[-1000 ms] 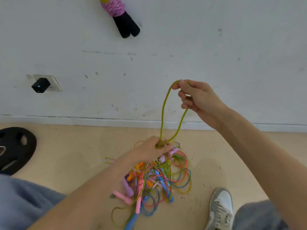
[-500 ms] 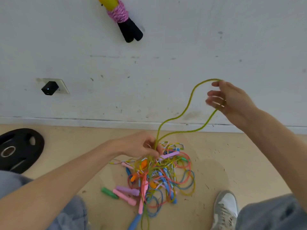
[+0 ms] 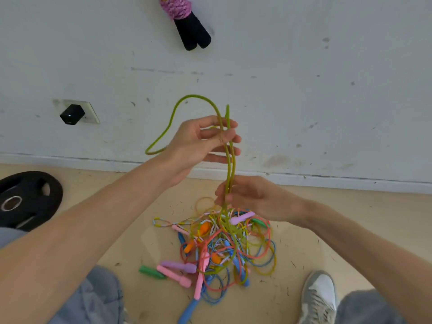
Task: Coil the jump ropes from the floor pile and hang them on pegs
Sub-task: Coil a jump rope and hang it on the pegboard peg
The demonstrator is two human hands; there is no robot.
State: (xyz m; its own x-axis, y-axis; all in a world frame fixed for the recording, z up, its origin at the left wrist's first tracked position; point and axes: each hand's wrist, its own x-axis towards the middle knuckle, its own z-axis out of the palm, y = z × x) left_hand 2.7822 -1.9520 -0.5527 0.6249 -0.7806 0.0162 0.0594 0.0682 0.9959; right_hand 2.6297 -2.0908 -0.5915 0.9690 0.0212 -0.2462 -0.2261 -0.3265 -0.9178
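The green jump rope is held doubled, its two strands running close together and almost upright from the floor pile towards the wall. The strands are pinched low down between thumb and fingertips of the right hand, just above the pile. Higher up they are laid across the nearly straight fingers of the left hand and held there under the thumb. Above that hand the rope is bent into an open loop that is carried leftward and down behind the left wrist. The pile is spread on the floor near the wall's lower edge. A coiled pink rope with black handles is hung on the wall above. A black weight plate is seen at the floor's left edge.
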